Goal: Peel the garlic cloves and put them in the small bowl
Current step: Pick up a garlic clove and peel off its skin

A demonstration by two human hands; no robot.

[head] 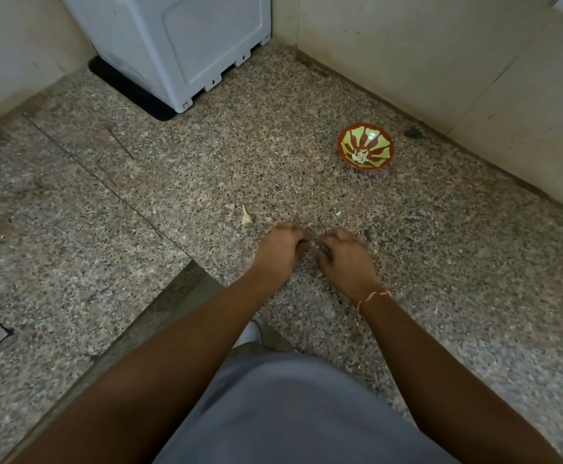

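Left hand point(282, 244) and right hand point(343, 256) are pinching one garlic clove point(314, 246) between curled fingertips above the floor point(173, 182). Advice: tear skin from the tip. Small bowl point(365, 146) is sitting beyond, already holding peeled cloves.

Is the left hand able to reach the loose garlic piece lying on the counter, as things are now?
Probably yes. The garlic piece lies on the bare counter just beyond the left hand, with nothing between them. But the fingers are curled, seemingly working something small together with the right hand.
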